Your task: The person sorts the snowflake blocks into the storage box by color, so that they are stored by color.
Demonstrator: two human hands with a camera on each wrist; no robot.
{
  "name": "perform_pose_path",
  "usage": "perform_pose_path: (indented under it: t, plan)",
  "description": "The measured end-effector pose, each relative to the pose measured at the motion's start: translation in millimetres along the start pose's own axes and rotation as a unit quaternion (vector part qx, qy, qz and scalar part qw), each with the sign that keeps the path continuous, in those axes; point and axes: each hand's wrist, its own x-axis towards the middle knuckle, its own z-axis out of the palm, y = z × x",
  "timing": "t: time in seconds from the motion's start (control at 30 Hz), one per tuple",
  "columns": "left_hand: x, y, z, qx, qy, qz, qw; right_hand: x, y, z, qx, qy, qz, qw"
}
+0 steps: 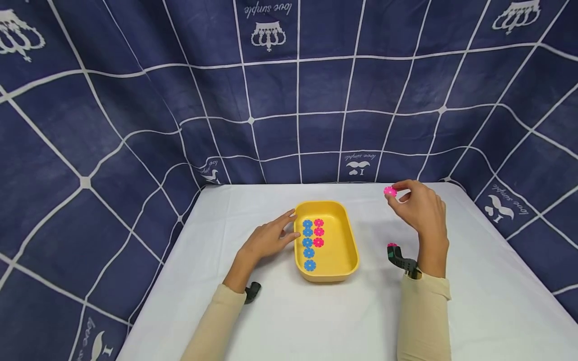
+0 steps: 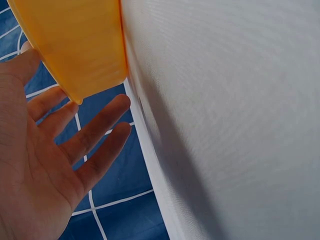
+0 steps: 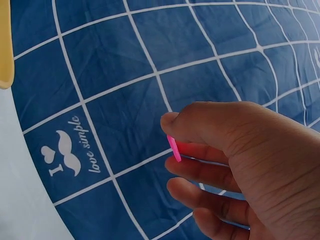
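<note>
My right hand (image 1: 421, 206) is raised over the far right of the table and pinches a pink notched snowflake disc (image 1: 390, 192) between thumb and fingertips. The right wrist view shows that disc (image 3: 173, 148) edge-on. At the left side of a yellow tray (image 1: 347, 245), my left hand (image 1: 266, 238) has its fingers spread and relaxed, with fingertips touching the rim. Inside the tray, a column of several blue discs (image 1: 309, 252) lies along the left, beside a shorter column of three pink discs (image 1: 318, 232).
Another pink disc (image 1: 392, 244) lies on the white table (image 1: 361, 321), partly hidden by the right wrist camera mount (image 1: 402, 260). A dark blue checked curtain (image 1: 316, 90) surrounds the table's back and sides.
</note>
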Motion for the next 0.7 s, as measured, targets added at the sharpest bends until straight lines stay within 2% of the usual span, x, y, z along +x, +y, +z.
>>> perform_pose_path:
  t: [0.37,0.7]
  plan:
    - [3.2,-1.5,-0.6,-0.002,-0.001,0.000,1.0000,2,-8,1,0.001,-0.008,-0.008,1.000]
    - [3.4,-1.5,1.1,-0.004,-0.008,-0.007,0.9999,4,-25,12,0.007,-0.018,-0.061,0.998]
